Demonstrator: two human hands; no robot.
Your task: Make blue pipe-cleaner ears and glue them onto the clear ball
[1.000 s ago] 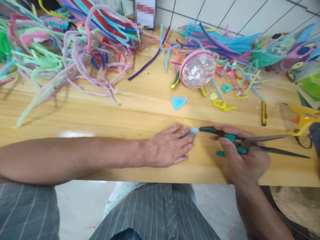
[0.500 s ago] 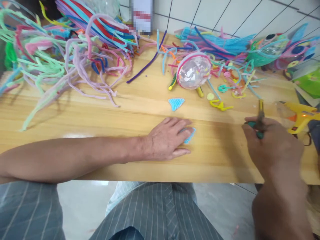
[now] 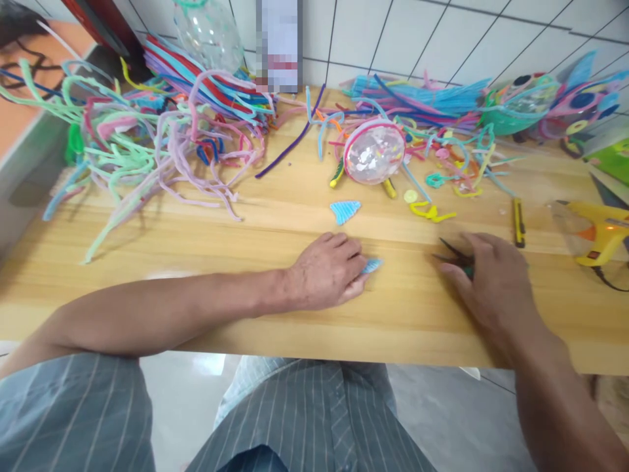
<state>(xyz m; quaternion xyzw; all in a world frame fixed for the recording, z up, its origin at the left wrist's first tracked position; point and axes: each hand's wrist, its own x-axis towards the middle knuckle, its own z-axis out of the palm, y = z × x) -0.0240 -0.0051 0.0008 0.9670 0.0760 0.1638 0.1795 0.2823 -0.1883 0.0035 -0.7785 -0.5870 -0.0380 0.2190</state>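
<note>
Okay, so the left hand [image 3: 328, 271] is down on the pale wooden counter [image 3: 275, 334], grip narrow, fingers and thumb drawn in on a small light-blue fuzzy piece [image 3: 372, 265]; its end pokes out to the right, but most of it's covered, so I can't really tell its full shape. The right hand [image 3: 494, 282] has its grip wrapped round slim dark pliers with green handles [image 3: 464, 263], the tips parted a bit and pointing left, apart from that piece. A flat light-blue ribbed triangle [image 3: 345, 212] lies just beyond the left hand. Further back sits a clear plastic dome with a pink rim [image 3: 376, 152], a twisted yellow pipe cleaner [image 3: 432, 213] near it. A yellow-and-black utility knife [image 3: 519, 223] lies beyond the right hand, a yellow glue gun [image 3: 602, 229] off to its right, and a heap of pale green and lilac pipe cleaners [image 3: 181, 154] sits back left.
</note>
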